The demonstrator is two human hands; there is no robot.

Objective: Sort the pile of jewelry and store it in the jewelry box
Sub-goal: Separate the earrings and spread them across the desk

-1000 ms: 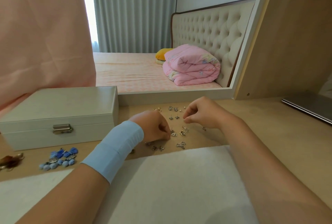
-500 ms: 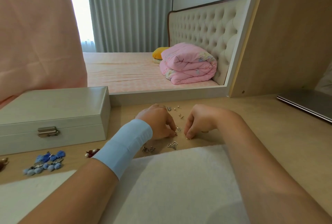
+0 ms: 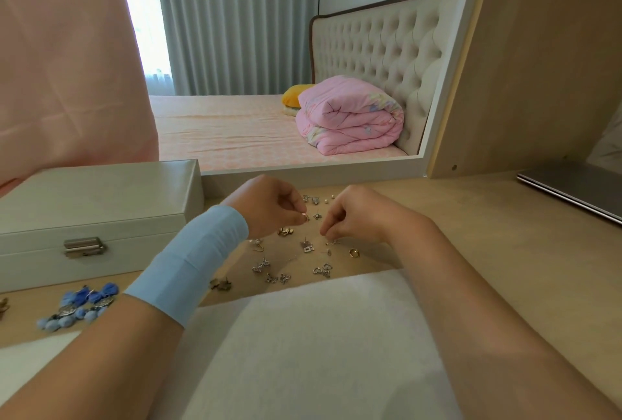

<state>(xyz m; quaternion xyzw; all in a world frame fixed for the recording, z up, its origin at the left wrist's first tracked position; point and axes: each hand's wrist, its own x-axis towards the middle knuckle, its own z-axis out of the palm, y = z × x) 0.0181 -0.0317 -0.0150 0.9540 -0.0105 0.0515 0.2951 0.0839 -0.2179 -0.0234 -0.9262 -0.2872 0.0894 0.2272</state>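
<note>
Left hand (image 3: 269,207), newly lifted, is pinching a gold earring (image 3: 305,216); right hand (image 3: 356,217) fingers (image 3: 328,230) are pinching a silver stud (image 3: 332,242)

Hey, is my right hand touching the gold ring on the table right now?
Apart. The head view shows a strip of bare table between the gold ring and the right hand.

Left hand (image 3: 269,209) and right hand (image 3: 358,216) pinch earrings (image 3: 305,216) (jewelry box (image 3: 94,204) closed).

Jewelry box (image 3: 94,214) left of earrings (image 3: 296,251), laptop (image 3: 568,190) far rt.
</note>
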